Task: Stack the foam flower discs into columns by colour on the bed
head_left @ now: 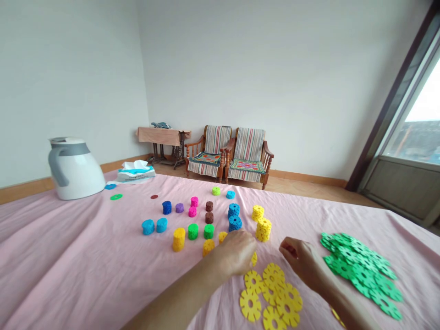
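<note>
My left hand (pixel 240 252) is closed above the near part of the cloth, its fingertips turned down and mostly hidden. A yellow notched plastic disc (pixel 254 259) shows at those fingertips and seems pinched there. My right hand (pixel 299 256) has its fingers curled in; whatever they may hold is hidden. Below and between the hands lies a loose pile of yellow notched discs (pixel 271 293). Just beyond them stand two stacks of yellow discs (pixel 263 229). Blue disc stacks (pixel 235 223) rise behind my left hand.
To the right spreads a heap of green discs (pixel 360 266). Several short coloured stacks, including green ones (pixel 193 231), stand at centre left. A white jug (pixel 77 169) and a tissue box (pixel 136 172) are at the far left of the pink cloth (pixel 103 256). Two chairs (pixel 245 156) stand beyond.
</note>
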A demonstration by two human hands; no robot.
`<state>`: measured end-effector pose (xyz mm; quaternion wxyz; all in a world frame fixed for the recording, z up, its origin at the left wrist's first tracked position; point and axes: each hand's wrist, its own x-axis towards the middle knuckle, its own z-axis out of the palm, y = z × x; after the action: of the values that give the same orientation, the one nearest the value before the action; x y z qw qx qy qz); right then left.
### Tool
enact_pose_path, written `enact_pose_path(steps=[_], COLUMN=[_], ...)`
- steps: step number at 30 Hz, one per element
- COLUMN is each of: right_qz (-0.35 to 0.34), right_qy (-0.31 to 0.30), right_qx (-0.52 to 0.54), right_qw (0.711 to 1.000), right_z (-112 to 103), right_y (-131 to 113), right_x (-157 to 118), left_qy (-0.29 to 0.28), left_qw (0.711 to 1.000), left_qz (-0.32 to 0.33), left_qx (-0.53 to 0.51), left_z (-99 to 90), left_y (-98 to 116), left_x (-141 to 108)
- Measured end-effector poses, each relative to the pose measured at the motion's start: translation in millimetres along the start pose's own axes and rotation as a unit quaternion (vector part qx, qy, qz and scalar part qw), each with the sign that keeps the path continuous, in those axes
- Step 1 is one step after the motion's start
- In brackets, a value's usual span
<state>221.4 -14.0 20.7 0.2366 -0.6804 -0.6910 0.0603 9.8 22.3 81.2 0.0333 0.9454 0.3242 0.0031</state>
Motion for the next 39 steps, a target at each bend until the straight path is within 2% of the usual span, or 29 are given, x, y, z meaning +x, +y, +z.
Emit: enact_pose_path(steps=[3, 5, 10, 14, 18, 21, 26, 30, 35, 37, 39], right_qz=[0.008, 0.002, -0.035, -0.047, -0.046, -0.032, 0.035, 0.074, 0.069, 0.066, 0.073], right_qy=[-0.018, -0.055, -0.164, -0.199, -0.186, -0.185, -0.148, -0.136, -0.130, -0.130, -0.101], right_qx=[0.022, 0.053, 0.097, 0.103, 0.123, 0.181, 0.357, 0.413, 0.425, 0.411, 0.381], right_qw=[1.000, 0.997, 0.981, 0.974, 0.974, 0.965, 0.922, 0.898, 0.893, 0.900, 0.916], right_z=[-4.3, -9.4, -20.2, -23.4, -23.0, -20.0, -11.9, -5.0, -1.0, 0.2, 2.0], right_y=[-6.3, -13.4, -29.3, -32.9, -31.3, -29.0, -24.1, -24.6, -29.2, -26.5, -20.0], right_x=[-1.0, -3.7, -15.4, -20.5, -19.8, -15.2, -4.3, -1.6, -2.3, -1.2, 0.8], left_qy=[0.005, 0.015, 0.114, 0.132, 0.121, 0.117, 0.138, 0.153, 0.143, 0.136, 0.132], left_qw=[1.000, 1.000, 0.991, 0.986, 0.986, 0.984, 0.967, 0.961, 0.967, 0.971, 0.976], left_qz=[-0.002, -0.003, 0.028, 0.031, 0.036, 0.021, 0.012, 0.001, -0.001, -0.006, -0.016], left_qx=[-0.007, -0.013, -0.067, -0.096, -0.111, -0.135, -0.216, -0.229, -0.211, -0.195, -0.175], left_z=[1.3, 3.1, 11.3, 17.0, 19.3, 20.9, 23.2, 26.0, 27.8, 26.6, 24.5], left_y=[-1.5, -2.9, -4.3, -0.3, 7.1, 12.1, 16.4, 16.3, 15.1, 13.4, 10.1], left_x=[-0.3, -1.5, -8.5, -13.5, -13.9, -12.0, -9.4, -8.2, -6.9, -7.0, -7.4])
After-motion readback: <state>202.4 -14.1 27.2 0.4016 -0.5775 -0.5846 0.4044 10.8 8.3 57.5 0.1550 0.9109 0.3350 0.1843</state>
